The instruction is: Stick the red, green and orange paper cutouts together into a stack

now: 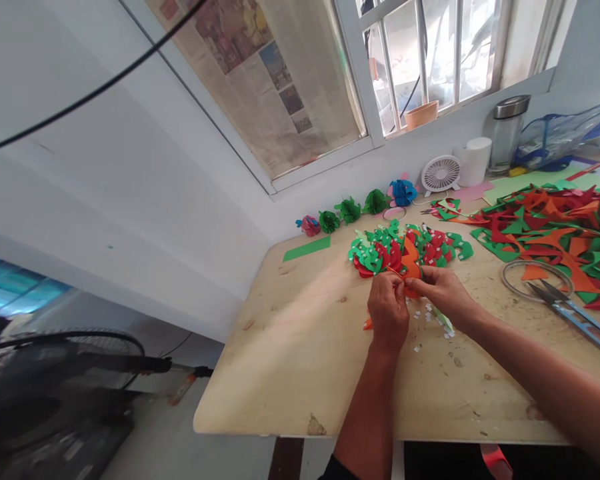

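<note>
Both hands meet over the wooden table (pixel 290 347) at an orange paper cutout (pixel 411 261) with a curved outline. My left hand (pixel 389 310) pinches its lower left side, fingers curled. My right hand (pixel 443 293) grips the right edge between thumb and fingers. Just beyond lies a pile of green and red paper cutouts (pixel 375 250) dotted with small white squares. Small white paper bits (pixel 417 315) are scattered by my right wrist. A bit of orange paper (pixel 367 324) shows left of my left hand.
Paper scraps (pixel 555 227) heap at the right. Thread snips (pixel 575 317) lie across a tape ring (pixel 510 277). Folded green paper ornaments (pixel 350 210), a white fan (pixel 441 175) and a glass bottle (pixel 506 137) line the wall. A green strip (pixel 307 249) lies far left.
</note>
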Demonstrator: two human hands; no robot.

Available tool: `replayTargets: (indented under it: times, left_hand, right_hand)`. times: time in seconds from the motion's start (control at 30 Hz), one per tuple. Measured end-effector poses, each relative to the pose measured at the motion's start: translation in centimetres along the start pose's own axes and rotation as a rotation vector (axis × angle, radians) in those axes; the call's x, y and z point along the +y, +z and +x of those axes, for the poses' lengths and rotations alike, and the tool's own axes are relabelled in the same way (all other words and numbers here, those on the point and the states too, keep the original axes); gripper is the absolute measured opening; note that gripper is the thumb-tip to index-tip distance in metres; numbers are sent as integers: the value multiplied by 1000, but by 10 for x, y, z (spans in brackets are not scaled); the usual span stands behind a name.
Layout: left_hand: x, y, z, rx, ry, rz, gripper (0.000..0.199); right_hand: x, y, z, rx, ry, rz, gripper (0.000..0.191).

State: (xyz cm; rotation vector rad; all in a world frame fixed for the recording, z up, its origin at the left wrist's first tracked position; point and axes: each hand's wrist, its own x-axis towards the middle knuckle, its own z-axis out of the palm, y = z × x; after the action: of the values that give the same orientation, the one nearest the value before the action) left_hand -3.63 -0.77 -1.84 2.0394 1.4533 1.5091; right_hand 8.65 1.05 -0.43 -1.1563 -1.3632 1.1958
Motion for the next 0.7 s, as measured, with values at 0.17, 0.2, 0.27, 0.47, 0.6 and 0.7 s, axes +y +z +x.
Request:
replayTargets:
  times: [0.17,0.2,0.27,0.47,0.6,0.7]
  left_hand:
    - [0,0,0,27,47,10,11]
    - [0,1,0,28,47,15,10]
    - [0,1,0,32,48,17,10]
    - [-1,0,0,142,57,71,9]
    - [1,-1,1,175,131,143,9]
    - [2,-1,1,159,168,208,12]
  right_hand:
    - [-2,0,1,-2,44,38,27]
    - [-2,-1,1,-2,43,38,28]
    - [-2,-1,1,-11,29,40,28]
    - [0,-2,2,25,-35,-25,31]
    - [7,-3,4,74,-105,-124,31]
    - [13,-3,6,107,-145,-224,35]
